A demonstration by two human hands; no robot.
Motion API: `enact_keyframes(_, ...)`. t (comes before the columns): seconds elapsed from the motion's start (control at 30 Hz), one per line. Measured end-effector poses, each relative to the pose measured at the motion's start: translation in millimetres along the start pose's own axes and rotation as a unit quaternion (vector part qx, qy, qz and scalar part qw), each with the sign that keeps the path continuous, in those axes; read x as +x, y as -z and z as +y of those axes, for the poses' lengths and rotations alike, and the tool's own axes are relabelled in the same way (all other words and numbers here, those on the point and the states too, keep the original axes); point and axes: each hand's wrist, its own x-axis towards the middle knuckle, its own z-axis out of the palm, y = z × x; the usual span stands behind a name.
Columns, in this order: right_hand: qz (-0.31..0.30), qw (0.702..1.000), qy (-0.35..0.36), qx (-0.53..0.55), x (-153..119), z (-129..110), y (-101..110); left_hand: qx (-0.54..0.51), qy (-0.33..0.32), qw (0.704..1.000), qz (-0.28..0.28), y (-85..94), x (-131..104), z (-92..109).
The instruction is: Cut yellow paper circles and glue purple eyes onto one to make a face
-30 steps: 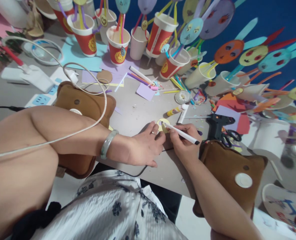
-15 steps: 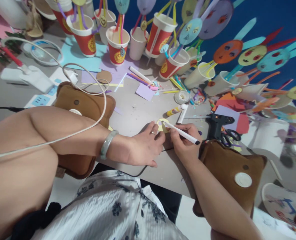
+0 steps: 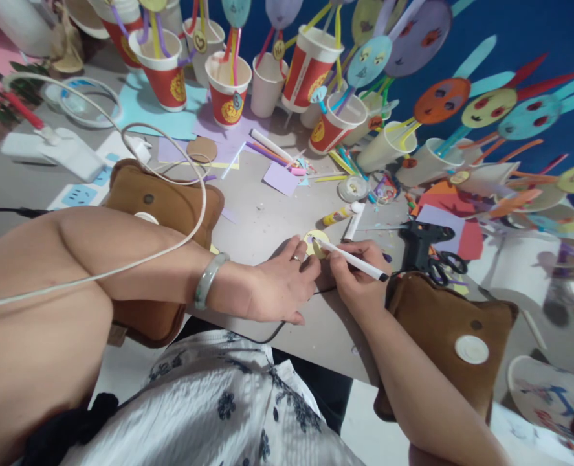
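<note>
A small round yellow paper disc (image 3: 317, 242) lies flat on the table, with short dark strokes drawn on its upper part. At its left edge, the fingertips of my left hand (image 3: 281, 278) press down; the fingers are apart and the thumb is stretched away. My right hand (image 3: 362, 278) is closed around a white marker pen (image 3: 352, 257) with a black end toward me. The pen's tip meets the disc near the strokes. Just beyond the disc lies a yellow glue stick (image 3: 338, 215).
Paper cups (image 3: 228, 90) with straws and paper faces line the back. A black glue gun (image 3: 420, 243) and scissors (image 3: 446, 266) lie to the right. Brown cushions (image 3: 452, 343) sit under both arms. A white cable (image 3: 170, 243) crosses my left arm. Purple paper (image 3: 281, 178) lies ahead.
The pen tip has shifted slightly on the disc, and more of the dark strokes now show. My left hand has stayed in place.
</note>
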Motion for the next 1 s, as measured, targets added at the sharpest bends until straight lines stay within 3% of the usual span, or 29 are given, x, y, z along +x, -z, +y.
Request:
enact_keyframes(0.43, 0.005, 1.000, -0.021, 0.013, -1.5, 6.6, -1.5, 0.002, 0.001, 1.000, 0.009, -3.3, 0.6, 0.4)
enact_keyframes(0.67, 0.044, 0.996, -0.038, 0.072, -5.3, 20.2, -1.1, 0.010, -0.008, 1.000, 0.013, -3.4, 0.5, -0.3)
enact_keyframes(0.83, 0.005, 0.999, -0.017, 0.036, -5.0, 17.6, 0.0, 0.012, 0.002, 1.000, 0.014, -3.1, 0.9, 0.9)
enact_keyframes(1.0, 0.012, 0.999, -0.025, 0.019, -4.5, 17.0, 1.3, 0.011, -0.006, 0.999, 0.031, 6.0, -6.0, -2.0)
